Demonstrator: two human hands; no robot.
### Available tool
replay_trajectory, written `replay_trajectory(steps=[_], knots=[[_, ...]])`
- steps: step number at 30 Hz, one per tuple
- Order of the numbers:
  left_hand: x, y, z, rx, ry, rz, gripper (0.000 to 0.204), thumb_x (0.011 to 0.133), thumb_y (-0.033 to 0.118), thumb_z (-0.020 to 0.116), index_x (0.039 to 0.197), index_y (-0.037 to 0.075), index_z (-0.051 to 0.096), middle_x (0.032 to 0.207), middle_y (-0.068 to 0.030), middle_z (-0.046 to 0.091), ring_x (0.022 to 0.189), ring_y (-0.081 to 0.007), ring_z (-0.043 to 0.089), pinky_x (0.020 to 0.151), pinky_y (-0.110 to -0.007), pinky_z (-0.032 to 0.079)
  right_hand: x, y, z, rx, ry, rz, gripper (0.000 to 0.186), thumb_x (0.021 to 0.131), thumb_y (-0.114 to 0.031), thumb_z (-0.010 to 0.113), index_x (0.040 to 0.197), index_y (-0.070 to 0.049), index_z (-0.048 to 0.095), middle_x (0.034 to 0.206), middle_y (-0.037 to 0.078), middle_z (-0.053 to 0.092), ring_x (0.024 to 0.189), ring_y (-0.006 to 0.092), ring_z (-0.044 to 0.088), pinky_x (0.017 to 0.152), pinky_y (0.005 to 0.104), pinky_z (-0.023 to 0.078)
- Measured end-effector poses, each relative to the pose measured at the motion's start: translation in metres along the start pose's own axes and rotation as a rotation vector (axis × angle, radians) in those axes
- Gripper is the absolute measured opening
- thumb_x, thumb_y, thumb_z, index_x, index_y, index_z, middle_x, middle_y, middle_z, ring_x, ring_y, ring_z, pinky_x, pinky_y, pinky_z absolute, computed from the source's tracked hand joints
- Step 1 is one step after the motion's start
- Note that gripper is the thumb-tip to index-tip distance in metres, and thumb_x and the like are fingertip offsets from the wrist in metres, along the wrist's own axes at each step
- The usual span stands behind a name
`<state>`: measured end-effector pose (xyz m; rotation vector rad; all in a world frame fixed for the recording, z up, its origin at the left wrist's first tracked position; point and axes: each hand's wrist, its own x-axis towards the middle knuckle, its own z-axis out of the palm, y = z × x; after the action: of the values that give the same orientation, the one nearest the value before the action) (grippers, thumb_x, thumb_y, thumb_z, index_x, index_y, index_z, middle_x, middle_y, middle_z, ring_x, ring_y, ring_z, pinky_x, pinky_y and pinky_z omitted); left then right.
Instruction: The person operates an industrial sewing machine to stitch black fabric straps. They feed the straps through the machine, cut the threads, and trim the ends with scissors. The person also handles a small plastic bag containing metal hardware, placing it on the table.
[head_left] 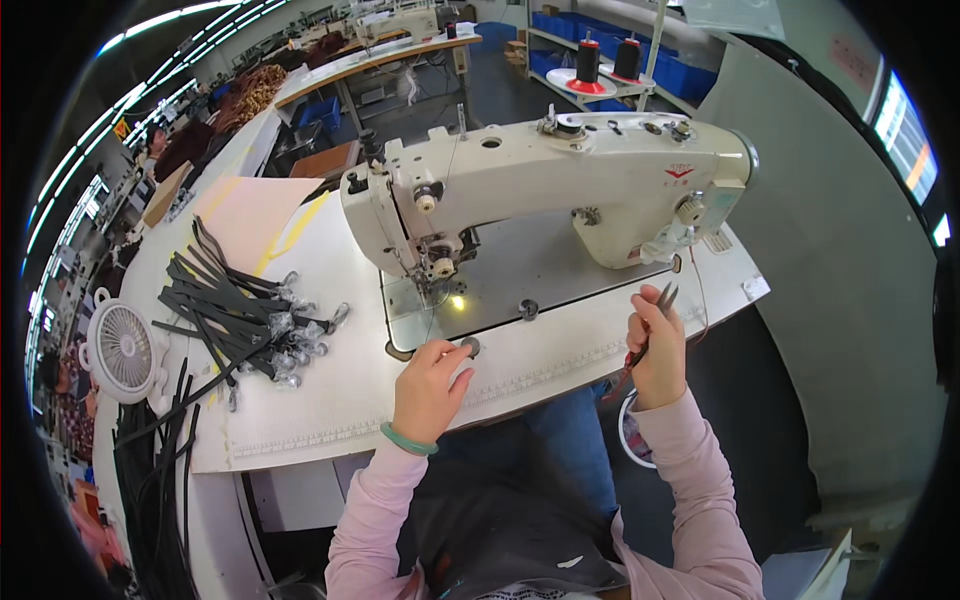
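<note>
Just in front of the sewing machine's [540, 165] bed, my left hand [425, 390] is closed at the fingertips on a small dark round disc [472, 347], bobbin-like in shape. A second small dark round piece [528, 309] lies on the metal bed plate [510, 270]. To the right, my right hand [658, 355] is raised near the table's front edge, closed around thread snips [664, 302] with the blades pointing up. A red cord hangs beside that hand. The needle area [432, 280] is lit by a small lamp.
Black straps with clear-wrapped ends [240, 310] are piled left of the machine, near a white fan [125, 345]. More black strips hang over the table's left edge. Black thread cones [588, 65] stand behind the machine. A grey partition [810, 250] rises at right.
</note>
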<state>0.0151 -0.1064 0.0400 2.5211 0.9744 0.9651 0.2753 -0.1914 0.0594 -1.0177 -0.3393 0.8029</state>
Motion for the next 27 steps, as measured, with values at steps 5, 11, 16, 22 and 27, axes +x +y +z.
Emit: replay_trajectory(steps=[5, 11, 16, 22, 27], knots=[[0.028, -0.009, 0.015, 0.155, -0.206, 0.012, 0.021, 0.07, 0.012, 0.068, 0.089, 0.005, 0.063, 0.079, -0.0081, 0.052, 0.074, -0.024, 0.057, 0.063, -0.034, 0.047, 0.081, -0.085, 0.091, -0.802, -0.144, -1.15, 0.018, 0.077, -0.016, 0.066, 0.082, 0.001, 0.062, 0.064, 0.003, 0.056, 0.053, 0.0094, 0.048, 0.05, 0.0223, 0.036], [0.051, -0.001, 0.004, -0.227, -0.231, -0.02, 0.02, 0.072, 0.008, 0.067, 0.091, 0.003, 0.064, 0.081, -0.008, 0.054, 0.069, -0.0208, 0.059, 0.061, -0.031, 0.05, 0.123, -0.131, 0.149, -1.218, -0.687, -0.555, 0.036, 0.067, -0.025, 0.075, 0.084, 0.003, 0.061, 0.066, 0.005, 0.056, 0.059, 0.0104, 0.054, 0.052, 0.0218, 0.041], [0.125, 0.052, -0.025, -0.396, 0.037, 0.212, 0.025, 0.072, 0.004, 0.069, 0.097, 0.001, 0.063, 0.089, -0.0099, 0.058, 0.072, -0.0175, 0.061, 0.065, -0.024, 0.049, 0.142, -0.12, 0.137, -0.728, -0.644, -0.338, 0.029, 0.072, -0.022, 0.072, 0.083, 0.001, 0.058, 0.061, 0.002, 0.051, 0.045, 0.0056, 0.043, 0.04, 0.0203, 0.03], [0.235, 0.073, -0.01, -0.188, 0.427, 0.403, 0.025, 0.071, 0.006, 0.067, 0.096, 0.003, 0.065, 0.087, -0.0102, 0.063, 0.077, -0.0216, 0.061, 0.069, -0.029, 0.048, 0.142, -0.12, 0.137, -0.372, -0.541, -0.18, 0.025, 0.075, -0.019, 0.072, 0.085, -0.002, 0.057, 0.061, 0.001, 0.05, 0.041, 0.003, 0.036, 0.037, 0.0187, 0.021], [0.255, 0.063, 0.006, -0.063, 0.416, 0.467, 0.014, 0.073, 0.012, 0.064, 0.084, 0.004, 0.067, 0.085, -0.0078, 0.063, 0.077, -0.0253, 0.056, 0.069, -0.034, 0.046, 0.143, -0.114, 0.136, -0.24, -0.579, -0.193, 0.026, 0.075, -0.016, 0.072, 0.088, 0.0, 0.057, 0.063, 0.002, 0.052, 0.043, 0.0035, 0.039, 0.038, 0.018, 0.024]])
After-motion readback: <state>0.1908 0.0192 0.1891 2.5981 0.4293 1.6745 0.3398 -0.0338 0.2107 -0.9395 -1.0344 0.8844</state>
